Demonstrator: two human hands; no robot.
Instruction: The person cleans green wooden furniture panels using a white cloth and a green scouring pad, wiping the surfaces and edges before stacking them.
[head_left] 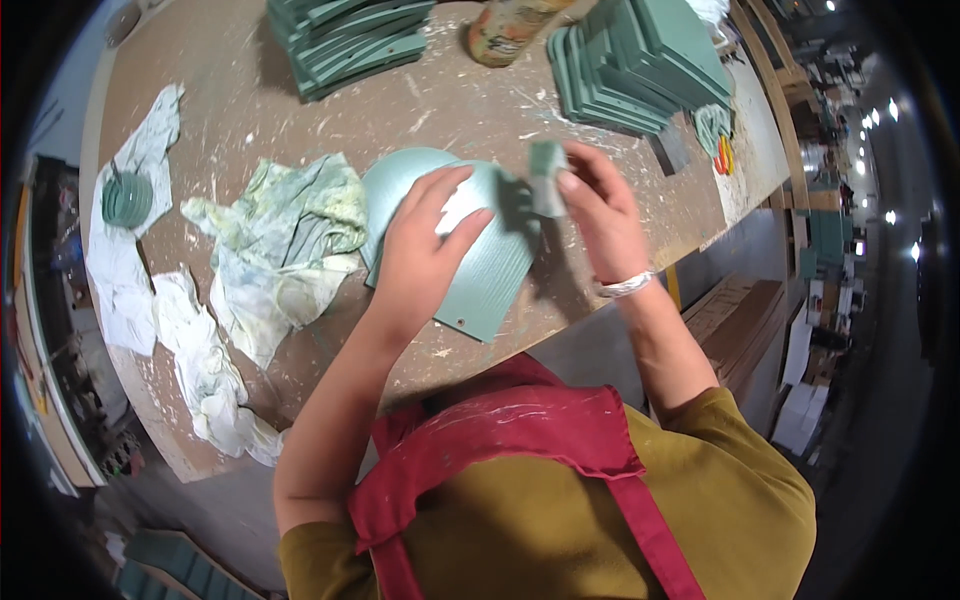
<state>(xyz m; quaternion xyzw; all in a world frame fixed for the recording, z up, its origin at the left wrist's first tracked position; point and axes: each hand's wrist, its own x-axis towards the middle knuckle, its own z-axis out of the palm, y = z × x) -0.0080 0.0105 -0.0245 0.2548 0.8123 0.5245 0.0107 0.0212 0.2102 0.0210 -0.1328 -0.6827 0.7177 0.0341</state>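
A shiny pale-green panel (pixel 485 285) with rounded lobes and a small hole near its close corner lies on the work table. My left hand (pixel 422 250) rests over its left part, fingers spread and holding nothing. To the right of the panel, my right hand (pixel 608 220) grips a small green-and-white sponge-like block (pixel 546 178) between thumb and fingers. The block is held just off the panel's right edge, above its shadow. A crumpled cloth (pixel 290 235), stained green, lies left of the panel.
Stacks of green panels stand at the far left (pixel 350 45) and far right (pixel 630 65), with a paint-smeared container (pixel 505 30) between them. White rags (pixel 200 360) and a green round tub (pixel 127 200) occupy the left side. Orange-handled scissors (pixel 723 155) lie near the right edge.
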